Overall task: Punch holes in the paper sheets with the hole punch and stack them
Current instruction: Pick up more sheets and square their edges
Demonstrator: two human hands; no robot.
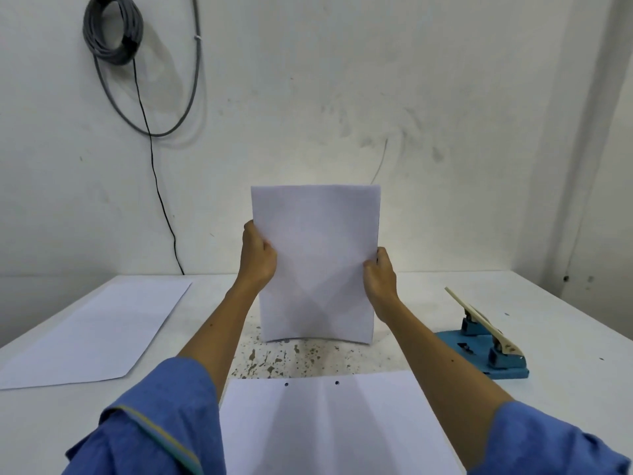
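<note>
Nearest the camera, a punched sheet (pixel 339 426) lies flat on the white table (pixel 565 337), its far edge showing two small round holes and soft fold creases running down it. Blue sleeves (pixel 161 426) frame it on both sides.

Beyond it, both hands hold a held sheaf of paper (pixel 317 262) upright, its bottom edge resting on or just above the speckled, paint-worn patch of the table; contact cannot be told for sure. The left hand (pixel 258 257) has its grip clamped on the sheaf's left edge, fingers curled round it. The right hand (pixel 380 272) grips the right edge a little lower, thumb in front and fingers behind.

To the right, well apart from the sheaf, the blue hole punch (pixel 486 351) sits on the table with its cream lever raised. On the far left lies a flat sheet (pixel 99 334).

A coil of grey cable (pixel 113 29) hangs on the wall behind.
</note>
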